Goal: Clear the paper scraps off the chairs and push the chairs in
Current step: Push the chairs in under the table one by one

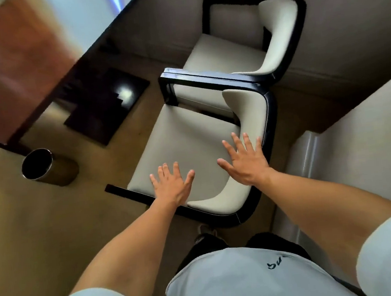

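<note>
Both hands over near chair at centre frame. Left hand, right hand: fingers spread apart, holding nothing. Second chair at 1 o'clock. Bin at 9 o'clock on floor.

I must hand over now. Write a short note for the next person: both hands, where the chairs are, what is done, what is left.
Left hand: open, fingers spread over the near chair seat, holding nothing.
Right hand: open, fingers spread over the same seat near the backrest.
Far chair stands just beyond, side by side.
Done: no paper scraps visible on either seat.
Left: both chairs stand clear of the table; push them in. Bin stands on the floor, left.
</note>
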